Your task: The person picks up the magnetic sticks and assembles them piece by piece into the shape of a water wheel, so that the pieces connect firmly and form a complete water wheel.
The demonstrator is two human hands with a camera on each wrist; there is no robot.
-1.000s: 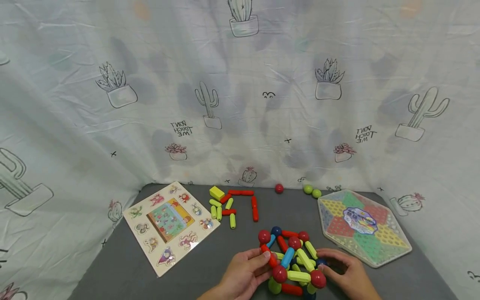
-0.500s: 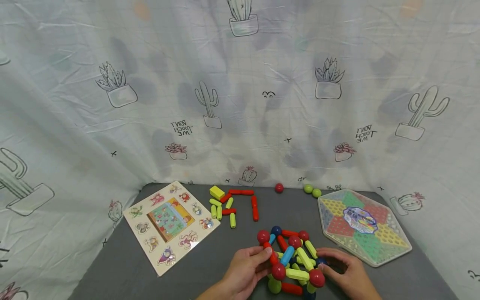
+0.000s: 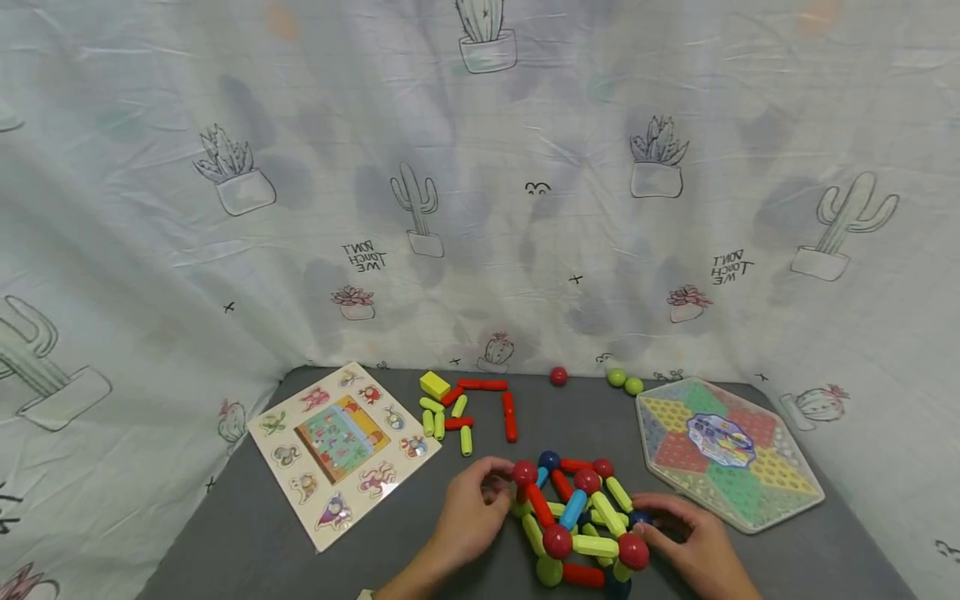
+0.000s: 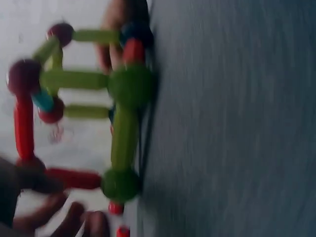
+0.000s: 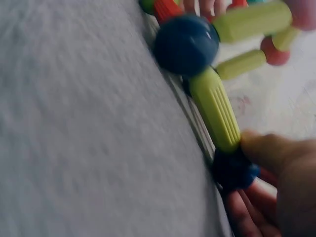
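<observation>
A frame of magnetic balls and sticks (image 3: 596,547) stands on the grey table in front of me, in red, yellow-green and blue. At its left side is my left hand (image 3: 467,515), fingers loosely bent close to the red ball (image 3: 525,473) at the far-left top corner. In the blurred left wrist view the thumb (image 4: 42,183) overlaps the frame's corner and the other fingers hang apart below. My right hand (image 3: 696,542) pinches a dark blue ball (image 5: 234,168) at the base, on the right, where a yellow-green stick (image 5: 216,108) joins it.
Loose red sticks (image 3: 510,417) and yellow-green sticks (image 3: 467,441) lie behind, near a yellow block (image 3: 435,384). A puzzle board (image 3: 288,483) is left, a hexagonal game board (image 3: 757,508) right. A red ball (image 3: 558,376) and green balls (image 3: 617,377) sit by the curtain.
My left hand has let go of the red stick on the frame's left side and moved away and slightly left, toward the far corner. The frame shifted very slightly; my right hand stays put.
</observation>
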